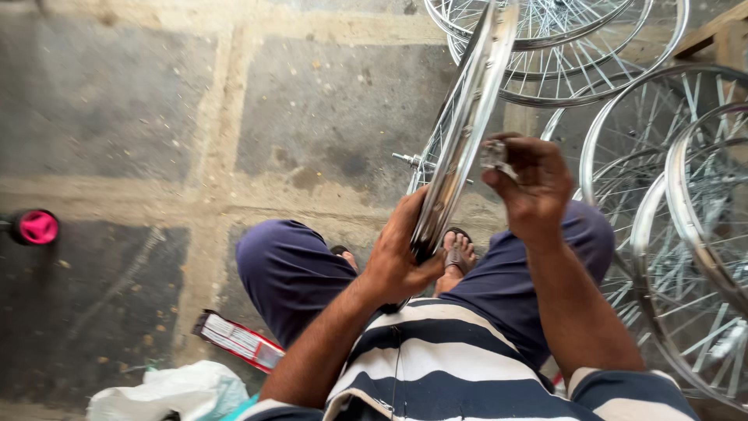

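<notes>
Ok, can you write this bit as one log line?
left hand: grips wheel rim | right hand: pinches small metal tool at rim | finished wheels: stacked right

A bicycle repair workshop is being shown: spoked wheels [670, 203] are being stacked on a stained concrete floor [117, 117].

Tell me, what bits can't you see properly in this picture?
- Head view: the small metal piece in the right hand is mostly hidden by the fingers.
- The lower part of the wheel rim is hidden behind the left hand.
- The stacked spoked wheels are cut off by the right and top edges.
- The pink round thing is cut off at the left edge.
</notes>
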